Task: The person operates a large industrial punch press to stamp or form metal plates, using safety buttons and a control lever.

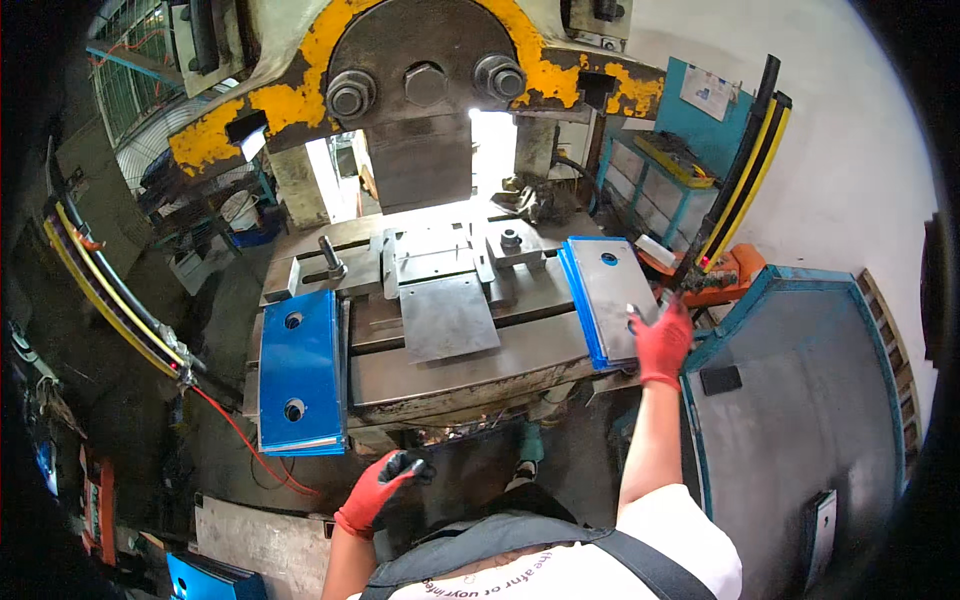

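Observation:
My right hand (664, 342), in a red glove with dark fingertips, is at the right edge of a stack of blue-edged metal plates (608, 300). Its thumb and fingers are apart, the thumb over the top plate, whose upper face is bare grey with a round hole. Low in front of the press table, my left hand (385, 488) hangs in a matching glove, fingers curled together and nothing visible in them. A stack of blue plates (298, 370) with round holes lies at the table's left front. Between the stacks, a flat grey plate (449, 318) reaches forward from the die (432, 255).
The press ram (417, 160) hangs above the die under a yellow-and-black frame. Striped yellow-black posts (742, 185) flank the table. A blue-framed grey panel (800, 400) stands at right, near my arm. More blue plates (210, 578) lie low left; a red cable (245, 430) trails to the floor.

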